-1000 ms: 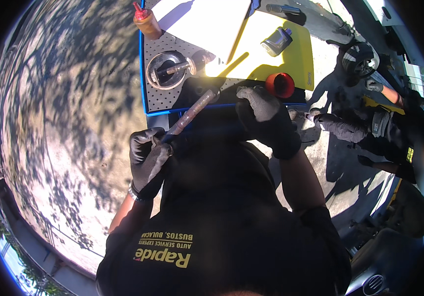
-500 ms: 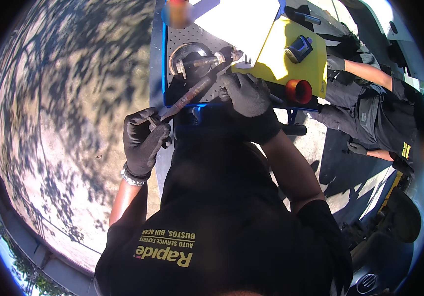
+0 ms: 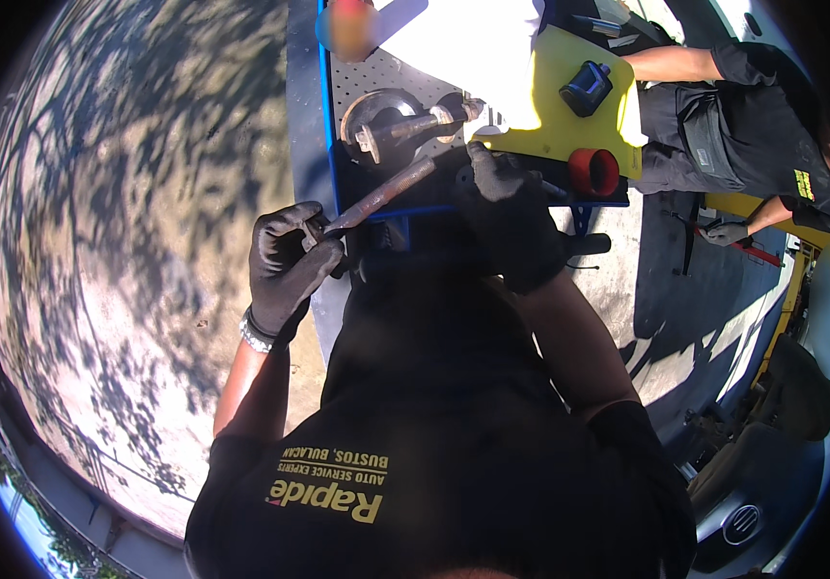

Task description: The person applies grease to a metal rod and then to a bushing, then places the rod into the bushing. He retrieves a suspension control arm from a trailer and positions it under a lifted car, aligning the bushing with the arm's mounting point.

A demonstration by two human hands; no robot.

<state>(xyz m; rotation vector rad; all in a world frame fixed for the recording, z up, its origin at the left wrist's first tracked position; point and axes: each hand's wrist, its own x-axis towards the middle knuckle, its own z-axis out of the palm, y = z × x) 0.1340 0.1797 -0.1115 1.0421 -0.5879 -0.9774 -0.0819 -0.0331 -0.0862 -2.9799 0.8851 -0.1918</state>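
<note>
My left hand [image 3: 290,261], in a dark grey glove, has its fingers wrapped round the lower end of a long, rusty metal rod [image 3: 376,198] and a small metal piece. The rod slants up to the right over the near edge of a blue-rimmed perforated tray [image 3: 324,96]. To the right of its upper end, my gloved right hand [image 3: 498,193] is closed, partly in shadow; what it holds, if anything, is hidden. Beyond lie a round dark dish [image 3: 357,108] and a rusty shafted part [image 3: 401,128].
A white sheet [image 3: 454,48], yellow board [image 3: 550,130], dark bottle [image 3: 586,89], red cup [image 3: 594,172] and blurred container [image 3: 347,29] occupy the bench. A co-worker [image 3: 753,135] bends at the right, one gloved hand [image 3: 724,232] by a red-handled tool [image 3: 758,253]. A vehicle stands lower right.
My right hand has risen toward the board. My left hand has risen slightly, still gripping the rod. The co-worker has shifted upward in view. The view of the bench has moved rightward.
</note>
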